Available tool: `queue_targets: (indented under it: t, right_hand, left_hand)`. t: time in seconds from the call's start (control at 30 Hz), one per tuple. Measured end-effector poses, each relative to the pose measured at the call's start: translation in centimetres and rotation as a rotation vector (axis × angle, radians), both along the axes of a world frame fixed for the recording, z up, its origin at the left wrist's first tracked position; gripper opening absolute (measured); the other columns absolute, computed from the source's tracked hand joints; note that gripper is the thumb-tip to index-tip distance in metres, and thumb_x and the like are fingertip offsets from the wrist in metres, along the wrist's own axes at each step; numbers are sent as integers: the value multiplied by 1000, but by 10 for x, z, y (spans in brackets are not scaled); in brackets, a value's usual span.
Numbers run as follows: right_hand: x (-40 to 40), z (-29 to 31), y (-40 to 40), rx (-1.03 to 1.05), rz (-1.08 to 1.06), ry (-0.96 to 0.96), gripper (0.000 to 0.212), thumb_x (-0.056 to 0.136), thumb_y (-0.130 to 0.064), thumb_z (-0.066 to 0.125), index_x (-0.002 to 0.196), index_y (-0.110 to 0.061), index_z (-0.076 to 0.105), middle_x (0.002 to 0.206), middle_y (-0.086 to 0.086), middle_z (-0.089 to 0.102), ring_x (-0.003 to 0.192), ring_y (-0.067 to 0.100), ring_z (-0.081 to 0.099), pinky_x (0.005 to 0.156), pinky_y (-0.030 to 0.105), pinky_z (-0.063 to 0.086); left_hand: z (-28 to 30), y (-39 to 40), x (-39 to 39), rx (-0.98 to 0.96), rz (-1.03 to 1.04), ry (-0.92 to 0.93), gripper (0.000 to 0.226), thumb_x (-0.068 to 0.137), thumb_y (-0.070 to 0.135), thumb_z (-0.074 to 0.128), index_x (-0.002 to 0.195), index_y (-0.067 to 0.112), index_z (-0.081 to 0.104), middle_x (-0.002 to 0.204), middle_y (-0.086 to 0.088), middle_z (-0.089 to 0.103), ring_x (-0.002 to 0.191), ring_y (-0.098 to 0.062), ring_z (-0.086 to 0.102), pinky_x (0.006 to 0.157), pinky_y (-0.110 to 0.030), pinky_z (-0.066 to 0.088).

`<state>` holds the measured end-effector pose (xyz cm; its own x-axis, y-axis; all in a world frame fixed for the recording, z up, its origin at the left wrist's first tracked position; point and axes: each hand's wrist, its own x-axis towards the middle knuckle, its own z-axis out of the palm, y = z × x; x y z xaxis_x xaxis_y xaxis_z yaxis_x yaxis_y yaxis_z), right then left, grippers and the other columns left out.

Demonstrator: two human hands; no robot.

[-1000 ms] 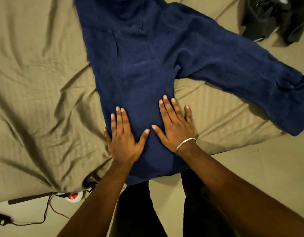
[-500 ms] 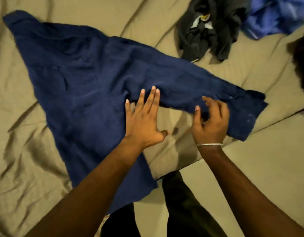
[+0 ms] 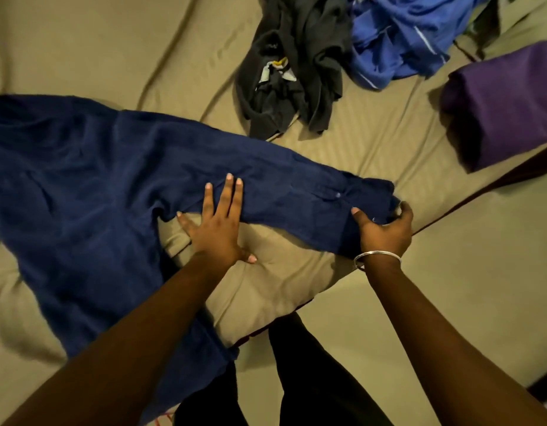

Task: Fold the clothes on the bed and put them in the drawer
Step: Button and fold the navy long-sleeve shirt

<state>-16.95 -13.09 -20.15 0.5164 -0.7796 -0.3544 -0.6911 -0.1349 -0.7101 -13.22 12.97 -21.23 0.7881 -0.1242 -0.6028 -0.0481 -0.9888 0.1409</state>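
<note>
While the left hand (image 3: 218, 232) lies flat at the sleeve's root, the right hand (image 3: 386, 230) grasps the cuff — the navy shirt (image 3: 81, 186) sprawls across frame left and centre on the bed (image 3: 343, 158); sleeve-folding underway, likely next — carry the cuff leftward over the body

Left hand (image 3: 218, 230) presses flat on the navy shirt (image 3: 81, 186); right hand (image 3: 386, 230) grips its cuff (image 3: 370, 198) on the bed (image 3: 343, 149).

No legible text, brand, number or sign. Small tag inside dark garment (image 3: 292, 66) at 12 o'clock on bed (image 3: 373, 142): yellow and pale patches only, lettering unreadable.
</note>
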Motion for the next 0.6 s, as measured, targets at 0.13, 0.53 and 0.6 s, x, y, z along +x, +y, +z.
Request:
queue_targets:
  t: [0.13, 0.53, 0.6]
  right_hand:
    - [-2, 8, -3, 149, -17, 10, 53, 76, -13, 82, 123, -10, 59, 103, -2, 63, 96, 21, 61, 84, 29, 49]
    - [-38, 57, 76, 104, 485, -411, 34, 66, 13, 44, 75, -20, 43, 70, 2, 45, 70, 6, 43, 64, 26, 39]
    - [-55, 74, 113, 88, 729, -420, 38, 60, 8, 45, 80, -24, 48, 72, -12, 50, 68, 0, 46, 61, 20, 40]
  left_hand:
    - [1, -6, 3, 29, 21, 24, 161, 46, 65, 86, 144, 32, -38, 151, 16, -43, 146, -24, -29, 101, -80, 11]
    - [18, 24, -41, -589, 404, -342, 67, 83, 34, 75, 142, 22, 45, 146, 3, 48, 127, -12, 48, 101, -44, 44]
    - [34, 34, -62, -1070, 954, -112, 24, 96, 33, 61, 110, 15, 67, 104, 2, 72, 94, -11, 65, 86, -40, 50]
